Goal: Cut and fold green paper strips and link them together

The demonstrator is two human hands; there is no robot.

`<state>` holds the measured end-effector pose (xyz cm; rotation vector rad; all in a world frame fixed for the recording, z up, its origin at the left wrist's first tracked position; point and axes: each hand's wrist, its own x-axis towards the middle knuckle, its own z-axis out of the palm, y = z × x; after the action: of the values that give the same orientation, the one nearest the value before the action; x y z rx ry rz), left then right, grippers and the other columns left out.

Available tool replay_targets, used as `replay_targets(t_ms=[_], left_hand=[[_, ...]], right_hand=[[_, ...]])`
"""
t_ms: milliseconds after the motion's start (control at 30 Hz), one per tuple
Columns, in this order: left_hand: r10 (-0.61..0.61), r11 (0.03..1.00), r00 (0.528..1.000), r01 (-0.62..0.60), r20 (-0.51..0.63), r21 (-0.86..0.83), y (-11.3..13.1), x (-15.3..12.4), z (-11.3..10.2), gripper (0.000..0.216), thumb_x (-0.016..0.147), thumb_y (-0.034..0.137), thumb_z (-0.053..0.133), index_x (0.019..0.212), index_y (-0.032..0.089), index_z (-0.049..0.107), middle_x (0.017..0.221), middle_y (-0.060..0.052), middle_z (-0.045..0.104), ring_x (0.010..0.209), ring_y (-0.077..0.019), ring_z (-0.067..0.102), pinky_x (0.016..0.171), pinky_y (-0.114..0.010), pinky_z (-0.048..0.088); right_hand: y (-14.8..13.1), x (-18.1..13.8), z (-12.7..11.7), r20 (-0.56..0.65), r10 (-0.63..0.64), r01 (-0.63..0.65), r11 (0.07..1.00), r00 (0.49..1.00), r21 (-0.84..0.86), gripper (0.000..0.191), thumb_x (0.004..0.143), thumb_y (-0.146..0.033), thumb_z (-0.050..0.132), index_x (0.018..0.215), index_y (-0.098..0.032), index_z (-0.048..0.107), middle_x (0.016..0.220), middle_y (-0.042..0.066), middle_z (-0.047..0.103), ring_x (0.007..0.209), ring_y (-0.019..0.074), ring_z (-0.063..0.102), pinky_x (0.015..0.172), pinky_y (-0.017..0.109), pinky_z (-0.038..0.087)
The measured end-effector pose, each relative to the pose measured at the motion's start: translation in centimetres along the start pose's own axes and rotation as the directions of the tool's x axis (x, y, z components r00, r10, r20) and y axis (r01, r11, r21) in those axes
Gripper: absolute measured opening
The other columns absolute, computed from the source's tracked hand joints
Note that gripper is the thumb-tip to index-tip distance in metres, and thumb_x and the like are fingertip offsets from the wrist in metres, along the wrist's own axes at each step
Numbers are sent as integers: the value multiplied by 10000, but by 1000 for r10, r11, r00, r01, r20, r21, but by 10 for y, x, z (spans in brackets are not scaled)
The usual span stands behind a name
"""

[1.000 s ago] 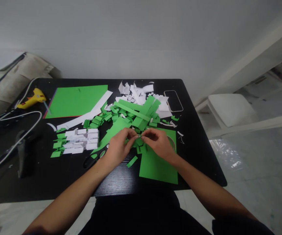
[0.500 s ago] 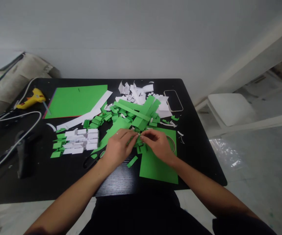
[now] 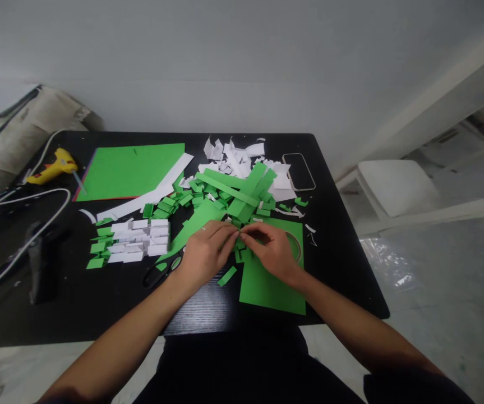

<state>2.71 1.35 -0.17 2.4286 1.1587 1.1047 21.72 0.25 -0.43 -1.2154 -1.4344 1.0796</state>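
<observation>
Green paper bit, v. small, sits between the fingertips of both hands, just above the near edge of the scrap pile. L hand pinches it thumb-to-index; R hand does likewise from the other side. Vs. 1 s ago: L fingers lie straighter and the hand's rolled a touch, so a ring now shows; R barely shifts. Prob. means a small reshaping of the bit, not a release. Rest of layout's unchanged.

Bit's direction & long axis: can't tell, fingertips cover most of it. For comparison, the loose folded green strip nearby slants lower-L to upper-R, and the interlocked paper block runs roughly L–R, green end L, white end R. Black-handled scissors lie beside L hand.
</observation>
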Motion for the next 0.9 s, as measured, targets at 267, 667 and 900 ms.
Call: replay_targets(t_ms=[267, 667, 900], left_hand=[[13, 1000, 1000, -13, -7, -6, -1, 1, -2, 115, 1028, 182, 627, 1064, 161, 733, 1018, -99, 792, 964, -224, 747, 866, -360, 622], [80, 997, 997, -80, -8, 8, -1, 2, -1, 101, 1025, 164, 628, 1057, 132, 718, 1002, -111, 779, 928, -237, 742, 826, -374, 634], [79, 997, 997, -79, -20, 5, -1, 2, 0, 94, 1029, 183, 626, 1051, 155, 714, 992, -99, 778, 919, -224, 742, 813, -358, 635]], right_hand=[[-2, -1, 1, -7, 8, -8, 1000, 1000, 23, 35, 870, -254, 752, 881, -227, 772, 856, 25, 796, 792, 198, 759, 768, 339, 637], [0, -1, 0, -17, -57, 56, 997, 998, -50, 43, 887, -253, 742, 894, -233, 779, 881, 31, 804, 810, 198, 762, 786, 341, 638], [1, -1, 0, -16, -52, 51, 998, 999, -39, 47, 888, -254, 750, 904, -226, 785, 889, 34, 808, 811, 197, 767, 790, 345, 647]])
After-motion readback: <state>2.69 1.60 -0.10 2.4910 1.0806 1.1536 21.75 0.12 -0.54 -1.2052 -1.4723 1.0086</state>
